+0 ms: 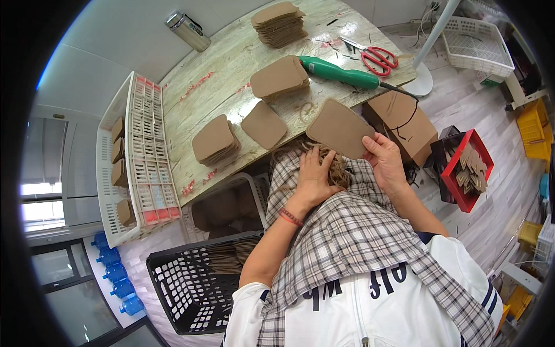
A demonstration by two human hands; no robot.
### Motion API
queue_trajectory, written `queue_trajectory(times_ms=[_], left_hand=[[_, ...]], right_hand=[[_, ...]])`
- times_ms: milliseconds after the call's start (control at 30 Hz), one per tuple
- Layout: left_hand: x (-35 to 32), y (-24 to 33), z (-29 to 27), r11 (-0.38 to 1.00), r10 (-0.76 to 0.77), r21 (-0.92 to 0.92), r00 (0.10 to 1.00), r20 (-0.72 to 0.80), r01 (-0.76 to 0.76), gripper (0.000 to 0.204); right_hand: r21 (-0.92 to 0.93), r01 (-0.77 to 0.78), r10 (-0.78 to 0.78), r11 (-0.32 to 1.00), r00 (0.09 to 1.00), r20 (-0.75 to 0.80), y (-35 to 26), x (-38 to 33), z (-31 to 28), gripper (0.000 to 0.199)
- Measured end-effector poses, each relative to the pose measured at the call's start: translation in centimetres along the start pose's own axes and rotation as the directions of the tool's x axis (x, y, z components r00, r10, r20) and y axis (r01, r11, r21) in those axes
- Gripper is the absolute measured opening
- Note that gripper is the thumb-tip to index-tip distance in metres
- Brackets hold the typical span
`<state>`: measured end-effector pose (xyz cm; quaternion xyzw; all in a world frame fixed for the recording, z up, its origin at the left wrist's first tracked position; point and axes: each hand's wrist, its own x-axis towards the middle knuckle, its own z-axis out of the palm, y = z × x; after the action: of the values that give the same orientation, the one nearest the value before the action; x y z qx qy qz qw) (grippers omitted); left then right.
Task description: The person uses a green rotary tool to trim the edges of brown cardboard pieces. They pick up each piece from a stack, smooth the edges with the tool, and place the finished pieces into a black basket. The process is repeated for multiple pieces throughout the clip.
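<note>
Looking down from head height at a person seated at a pale, wood-grain table (231,63) whose surface is scuffed with reddish marks. Their right hand (384,162) pinches a flat brown cardboard tag (340,128) with rounded corners, thumb on top and fingers closed beneath its lower right edge, holding it just over the near table edge. Their left hand (315,176) rests palm down, fingers together, on a tangle of tan twine (337,168) lying on a plaid cloth (347,225) across the lap; whether it grips the twine cannot be told. A red cord bracelet (289,217) circles that wrist.

On the table lie more tags of the same shape: one single piece (264,124) just beside the held tag, and three neat stacks, one near left (215,140), one in the middle (280,78), one at the far edge (280,23). A green-handled tool (338,72) lies behind the held tag, with red-handled scissors (378,58) beyond it and a metal cylinder (188,30) at the far left corner.

Left of the table stands a white plastic lattice crate (110,179) holding tags on edge. Nearer, a black mesh basket (185,289) holds stacked tags. To the right sit a brown cardboard box (404,124) and a red tray (468,170) of small cardboard pieces.
</note>
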<state>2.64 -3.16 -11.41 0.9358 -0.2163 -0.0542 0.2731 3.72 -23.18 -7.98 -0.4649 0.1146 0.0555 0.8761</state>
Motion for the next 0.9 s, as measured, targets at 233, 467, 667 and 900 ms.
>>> queue_trajectory(times_ms=[233, 467, 667, 900], left_hand=[[-1.8, -1.1, 1.3, 0.987, 0.086, -0.122, 0.987, -0.133, -0.103, 0.049], [-2.3, -2.7, -1.4, 0.391, -0.506, -0.919, 0.845, -0.172, 0.047, 0.024], [0.0, -3.7, -2.1, 0.801, -0.446, -0.518, 0.876, -0.185, 0.299, 0.058], [1.8, -0.4, -1.4, 0.964, -0.254, 0.096, 0.966, 0.057, 0.248, 0.061]], right_hand=[[-0.004, 0.006, -0.006, 1.0, 1.0, -0.021, -0.5, 0.0, -0.6, 0.016], [-0.106, 0.069, -0.073, 0.992, 0.997, -0.035, -1.8, -0.6, -1.1, 0.013], [-0.181, 0.148, -0.154, 0.972, 0.988, -0.023, -2.9, -0.4, -2.0, 0.013], [-0.227, 0.163, -0.176, 0.96, 0.984, -0.041, -3.8, -1.0, -2.1, 0.017]])
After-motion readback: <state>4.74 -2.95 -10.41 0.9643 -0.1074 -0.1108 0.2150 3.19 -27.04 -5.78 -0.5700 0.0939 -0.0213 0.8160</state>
